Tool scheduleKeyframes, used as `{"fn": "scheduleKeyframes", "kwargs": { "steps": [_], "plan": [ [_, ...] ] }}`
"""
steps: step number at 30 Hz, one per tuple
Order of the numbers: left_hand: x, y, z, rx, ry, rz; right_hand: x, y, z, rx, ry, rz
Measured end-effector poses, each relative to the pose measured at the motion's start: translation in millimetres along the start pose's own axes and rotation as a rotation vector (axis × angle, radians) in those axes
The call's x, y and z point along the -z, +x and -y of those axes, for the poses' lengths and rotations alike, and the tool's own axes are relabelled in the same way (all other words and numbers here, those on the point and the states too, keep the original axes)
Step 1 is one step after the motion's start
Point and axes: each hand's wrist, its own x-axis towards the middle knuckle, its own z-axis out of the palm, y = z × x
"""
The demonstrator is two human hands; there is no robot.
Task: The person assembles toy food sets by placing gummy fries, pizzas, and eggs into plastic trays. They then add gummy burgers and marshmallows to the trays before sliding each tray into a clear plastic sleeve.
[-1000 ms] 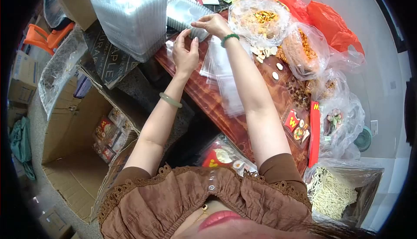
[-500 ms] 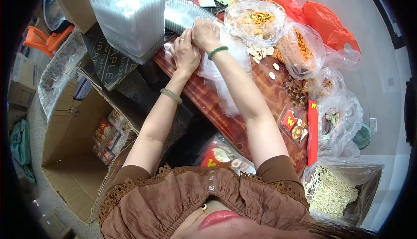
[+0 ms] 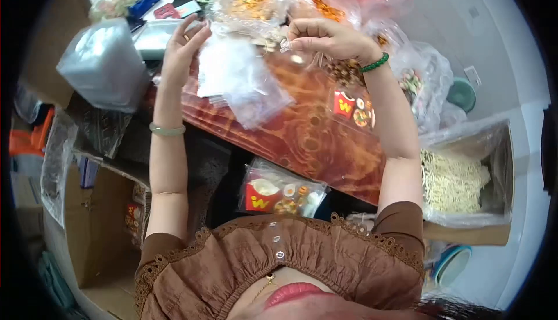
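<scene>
My left hand (image 3: 185, 44) is raised at the left of the clear plastic bags (image 3: 232, 67), its fingers loosely bent and apart, with nothing visible in them. Across the table, my right hand (image 3: 328, 38) is closed, with thumb and fingers pinching a small clear, crumpled-looking piece (image 3: 285, 44), too small to name. Between the hands lie the bags, spread in an uneven pile on the reddish-brown table (image 3: 308, 134). A flat packet with a red fries carton picture (image 3: 344, 105) lies below my right hand, beside my forearm.
Stacked clear plastic containers (image 3: 104, 67) stand at the left. Open bags of orange pieces (image 3: 250, 3) line the far side. Another packet (image 3: 264, 195) lies near my lap. A lined box of pale noodle-like strands (image 3: 456, 183) stands right; an open cardboard box (image 3: 104, 221) stands left.
My hands, together near the clear trays before, have moved apart; the right one has gone rightward and is now pinching a small clear piece. The whole view has shifted.
</scene>
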Motion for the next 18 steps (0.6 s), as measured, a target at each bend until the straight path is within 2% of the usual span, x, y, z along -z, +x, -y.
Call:
{"fn": "scheduleKeyframes", "kwargs": {
  "steps": [1,2,4,5,7,8,10,11,13,17,18],
  "plan": [
    [-24.8,-9.4,-10.1,0.041,-0.014,0.197,-1.4,-27.4,8.7,-0.078,-0.015,-0.006],
    [-38.9,-11.4,-0.7,0.108,-0.058,0.348,-2.0,-51.6,12.9,-0.071,-0.026,-0.012],
    [-74.3,-22.7,12.2,0.219,-0.189,0.559,-9.0,-97.0,-2.1,-0.261,-0.251,-0.263],
    [-99.5,-33.1,21.0,0.306,-0.222,0.491,-10.0,-120.7,-5.5,-0.263,-0.594,-0.389],
    [-150.7,-57.3,26.0,0.415,-0.323,0.396,-32.8,-163.4,-2.2,-0.075,-1.041,-0.604],
    [-176.7,-69.6,28.6,0.498,-0.340,0.394,-44.6,-176.2,5.8,-0.222,-0.994,-0.483],
    [-212.1,-83.2,47.2,0.660,-0.385,0.393,-75.4,-200.7,-26.3,-0.170,-0.950,-0.462],
    [-225.0,-87.7,65.7,0.705,-0.427,0.389,-89.5,-205.9,-24.1,-0.269,-0.979,-0.408],
    [-250.2,-96.5,88.4,0.801,-0.501,0.382,-104.5,-214.5,-41.8,-0.298,-0.981,-0.407],
    [-264.9,-97.3,103.6,0.838,-0.445,0.393,-107.0,-223.9,-91.5,-0.331,-0.925,-0.399],
    [-263.6,-94.3,107.5,0.748,-0.277,0.352,-101.0,-224.6,-103.5,-0.355,-0.921,-0.388]
  ]
}}
